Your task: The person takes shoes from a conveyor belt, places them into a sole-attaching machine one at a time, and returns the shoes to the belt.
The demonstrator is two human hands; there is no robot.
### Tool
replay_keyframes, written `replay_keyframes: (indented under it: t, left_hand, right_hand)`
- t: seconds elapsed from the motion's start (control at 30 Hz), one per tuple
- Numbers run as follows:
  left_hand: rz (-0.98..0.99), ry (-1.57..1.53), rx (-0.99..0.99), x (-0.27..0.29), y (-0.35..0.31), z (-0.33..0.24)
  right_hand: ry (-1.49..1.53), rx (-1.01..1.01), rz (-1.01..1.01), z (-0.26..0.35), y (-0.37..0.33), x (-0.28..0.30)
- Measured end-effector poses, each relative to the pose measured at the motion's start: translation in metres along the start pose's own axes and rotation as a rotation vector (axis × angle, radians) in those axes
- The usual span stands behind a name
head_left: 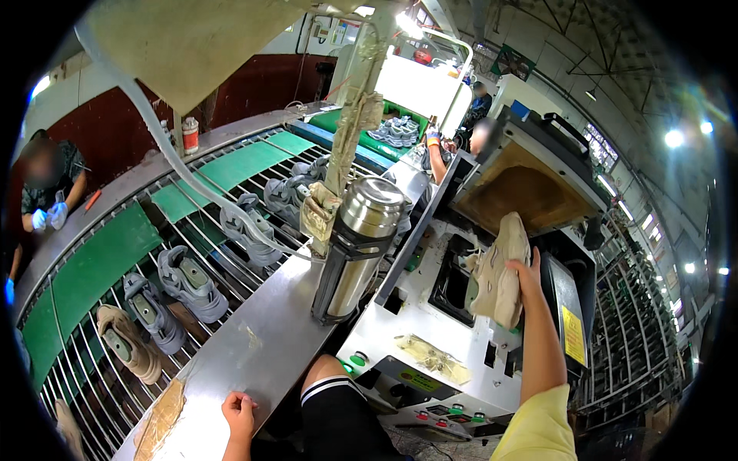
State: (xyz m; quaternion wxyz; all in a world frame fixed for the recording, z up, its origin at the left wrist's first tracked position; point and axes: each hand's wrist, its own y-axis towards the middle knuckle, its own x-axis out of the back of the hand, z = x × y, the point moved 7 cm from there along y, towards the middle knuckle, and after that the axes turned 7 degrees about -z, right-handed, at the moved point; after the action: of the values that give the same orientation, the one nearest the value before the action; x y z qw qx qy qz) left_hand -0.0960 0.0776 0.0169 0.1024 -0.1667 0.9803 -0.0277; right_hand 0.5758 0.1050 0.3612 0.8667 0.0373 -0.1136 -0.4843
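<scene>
My right hand (528, 278) is closed on a beige shoe (501, 269), held up on its end with the sole toward my palm. The shoe is over a white machine (415, 326), beside its dark recessed well (452, 280). The machine's raised lid (530, 184), with a brown pad inside, is just beyond the shoe. My left hand (239, 412) is loosely curled, with nothing visible in it, at the edge of a metal ledge (254, 338). On the roller conveyor nearby stand another beige shoe (127, 346) and grey shoes (192, 284).
A steel thermos (365, 238) stands on the ledge beside a tape-wrapped post (355, 115). Green and red buttons (357, 359) line the machine's front. A gloved person (50, 184) is across the conveyor at left; another person's arm (437, 157) is beyond the machine. Metal racks (630, 330) stand at right.
</scene>
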Motion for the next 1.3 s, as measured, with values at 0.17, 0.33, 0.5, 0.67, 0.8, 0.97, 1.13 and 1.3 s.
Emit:
replay_keyframes:
  t: [0.17, 0.33, 0.5, 0.67, 0.8, 0.97, 1.13, 1.3]
  left_hand:
    - [0.041, 0.034, 0.077, -0.001, -0.002, 0.000]
    - [0.064, 0.035, 0.072, -0.001, -0.004, 0.000]
    - [0.081, 0.060, -0.017, 0.004, -0.003, -0.004]
    - [0.086, 0.297, -0.075, -0.025, -0.008, -0.004]
    - [0.275, 0.229, 0.044, -0.093, -0.045, 0.002]
    - [0.538, -0.361, 0.533, -0.216, -0.086, 0.015]
    - [0.777, -0.389, 0.661, -0.256, -0.112, 0.006]
    - [0.604, -0.148, 0.506, -0.112, -0.094, 0.001]
  right_hand:
    - [-0.629, 0.019, -0.130, -0.037, 0.090, -0.040]
    - [-0.990, -0.074, -0.029, -0.109, 0.116, -0.060]
    - [-1.123, -0.105, -0.011, -0.087, 0.051, -0.100]
    - [-1.072, 0.010, 0.067, -0.075, 0.000, -0.060]
    - [-0.643, 0.657, 0.206, 0.023, -0.117, -0.074]
    - [0.164, 1.005, 0.709, 0.157, -0.303, -0.066]
    - [0.903, 1.218, 1.062, 0.247, -0.413, 0.005]
    - [1.182, 1.038, 1.318, 0.250, -0.464, -0.016]
